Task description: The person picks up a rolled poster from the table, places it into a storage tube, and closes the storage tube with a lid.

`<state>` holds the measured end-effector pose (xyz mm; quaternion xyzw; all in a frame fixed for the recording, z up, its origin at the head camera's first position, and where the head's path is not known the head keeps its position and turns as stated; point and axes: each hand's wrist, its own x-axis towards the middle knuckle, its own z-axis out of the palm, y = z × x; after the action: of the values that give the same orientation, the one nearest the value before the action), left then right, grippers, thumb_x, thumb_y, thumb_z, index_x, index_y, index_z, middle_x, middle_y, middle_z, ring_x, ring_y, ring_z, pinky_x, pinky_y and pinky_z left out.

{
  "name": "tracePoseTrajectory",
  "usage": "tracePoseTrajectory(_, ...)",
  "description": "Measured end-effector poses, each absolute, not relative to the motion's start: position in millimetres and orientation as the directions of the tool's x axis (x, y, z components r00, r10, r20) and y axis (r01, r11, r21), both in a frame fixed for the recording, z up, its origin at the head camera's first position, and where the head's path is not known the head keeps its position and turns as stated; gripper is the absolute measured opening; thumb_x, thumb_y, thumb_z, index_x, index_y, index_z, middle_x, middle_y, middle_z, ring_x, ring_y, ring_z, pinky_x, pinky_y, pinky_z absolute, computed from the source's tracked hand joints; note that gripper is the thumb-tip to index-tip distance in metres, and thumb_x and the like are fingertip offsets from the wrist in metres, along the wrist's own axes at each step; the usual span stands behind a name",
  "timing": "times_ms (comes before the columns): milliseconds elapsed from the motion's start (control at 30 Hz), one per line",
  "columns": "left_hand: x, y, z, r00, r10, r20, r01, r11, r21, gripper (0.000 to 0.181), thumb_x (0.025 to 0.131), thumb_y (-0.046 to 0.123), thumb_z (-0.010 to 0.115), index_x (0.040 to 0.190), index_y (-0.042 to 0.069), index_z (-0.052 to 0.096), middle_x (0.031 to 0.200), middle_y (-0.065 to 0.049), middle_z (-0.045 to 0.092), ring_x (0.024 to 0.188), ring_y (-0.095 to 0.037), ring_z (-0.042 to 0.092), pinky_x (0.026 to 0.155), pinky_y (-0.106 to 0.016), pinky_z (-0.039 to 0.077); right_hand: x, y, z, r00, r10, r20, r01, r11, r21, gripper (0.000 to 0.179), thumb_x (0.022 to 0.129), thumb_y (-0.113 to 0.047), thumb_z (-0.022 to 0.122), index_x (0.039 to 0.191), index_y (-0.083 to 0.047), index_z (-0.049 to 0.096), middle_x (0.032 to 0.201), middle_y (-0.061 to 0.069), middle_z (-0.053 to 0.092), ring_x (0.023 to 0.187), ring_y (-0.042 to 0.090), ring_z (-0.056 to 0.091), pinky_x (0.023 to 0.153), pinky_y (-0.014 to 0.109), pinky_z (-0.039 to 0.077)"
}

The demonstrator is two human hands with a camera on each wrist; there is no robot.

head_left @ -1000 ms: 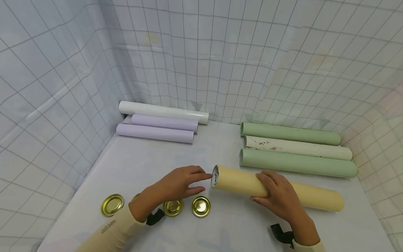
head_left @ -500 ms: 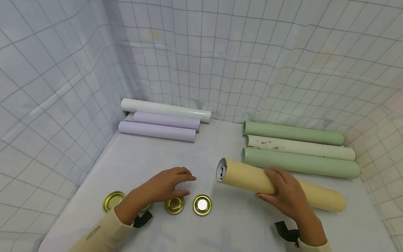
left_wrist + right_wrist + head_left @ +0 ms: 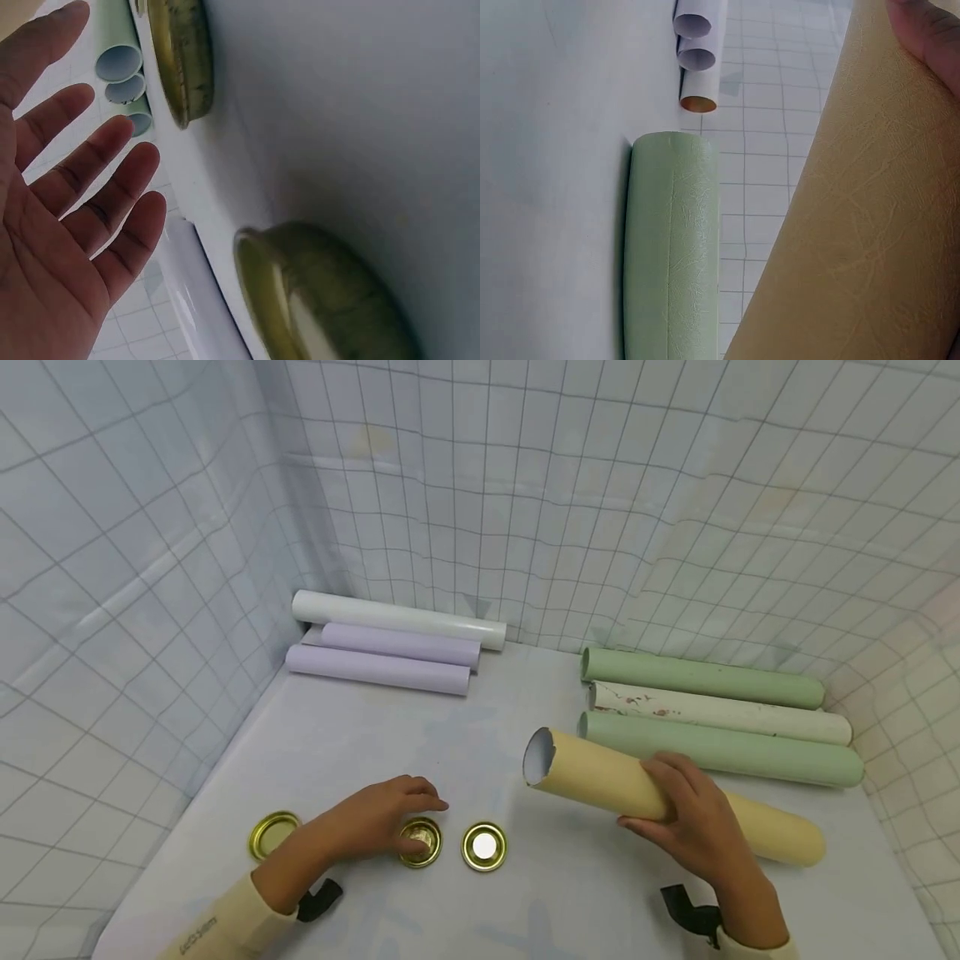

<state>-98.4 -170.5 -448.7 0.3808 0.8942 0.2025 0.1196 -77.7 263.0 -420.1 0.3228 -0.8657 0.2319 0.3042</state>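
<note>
My right hand grips the middle of a yellow wallpaper roll, thumb below and fingers over it. The roll's left end is raised and shows a hollow, pale inside; its right end slopes down towards the table. In the right wrist view the roll's creased, leathery surface fills the right side. My left hand hangs with relaxed, spread fingers and holds nothing. Its thumb overlaps a round gold lid. A second gold lid lies to its right, another lid by the left forearm.
Behind the yellow roll lie two green rolls with a flowered white roll between them. At back left are two lilac rolls and a white roll. Gridded sheeting walls the table's back and sides.
My left hand has drawn back left from the yellow roll's end, down over the lids. The roll's left end has risen and its inside, curled inward before, now shows as a wide hollow.
</note>
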Motion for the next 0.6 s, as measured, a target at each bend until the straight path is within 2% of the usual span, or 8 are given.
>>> tracePoseTrajectory(367,-90,-166,-460,-0.638,0.766,-0.077,0.688,0.612,0.389,0.055,0.074,0.04,0.087,0.123,0.022,0.068,0.118,0.008,0.055,0.105,-0.01,0.053,0.084,-0.031,0.052,-78,262,-420,-0.594,-0.423,0.685,-0.71,0.675,-0.199,0.076,0.085,-0.068,0.061,0.117,0.001,0.063,0.112,0.012,0.062,0.094,0.026,0.06,0.081,0.031,0.045)
tracePoseTrajectory(600,-89,-165,-460,-0.614,0.786,-0.072,0.716,0.593,0.368,0.052,0.074,0.037,0.087,0.12,0.023,0.069,0.115,0.01,0.054,0.104,-0.007,0.05,0.08,-0.028,0.052,-77,261,-422,-0.586,-0.425,0.69,-0.718,0.667,-0.198,0.074,0.086,-0.067,0.062,0.117,0.0,0.064,0.112,0.012,0.062,0.092,0.025,0.06,0.079,0.033,0.045)
